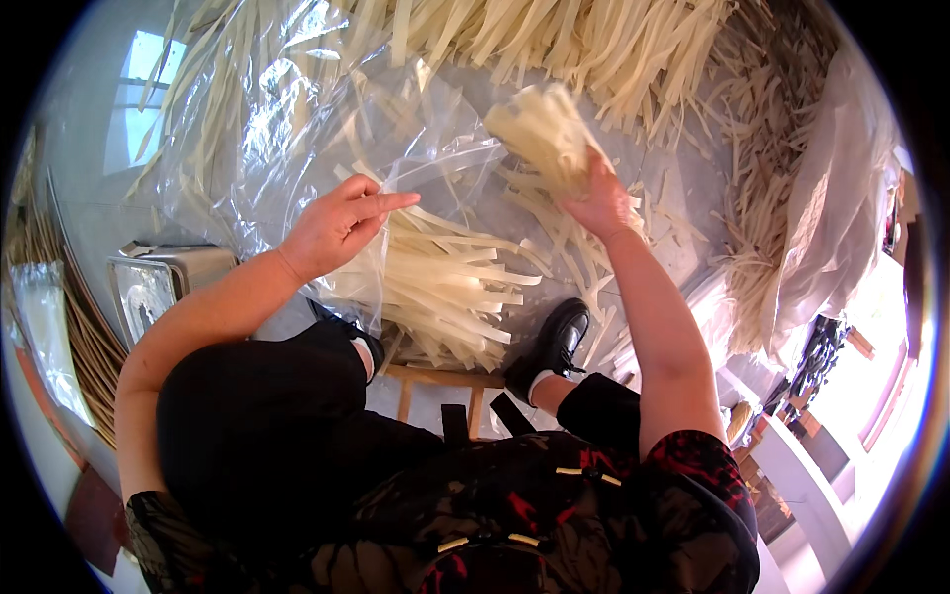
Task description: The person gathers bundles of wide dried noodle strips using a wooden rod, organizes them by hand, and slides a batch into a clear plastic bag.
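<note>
My left hand (334,223) is at the mouth of a clear plastic bag (438,167), its fingers on the film and the index finger stretched out to the right. Below that hand, a bundle of flat pale strips (445,282) lies partly under the film, its loose ends fanned out to the right. In my right hand (605,200) is a second bundle of pale strips (538,134), raised to the right of the bag's mouth. Blur softens this bundle, and its far ends are indistinct.
A large spread of pale strips (579,44) covers the floor ahead. Rougher strips are heaped beside a whitish sheet (831,193) at right. A metal tin (185,267) and long thin rods (89,327) stand at left. A wooden frame (438,377) sits between my shoes.
</note>
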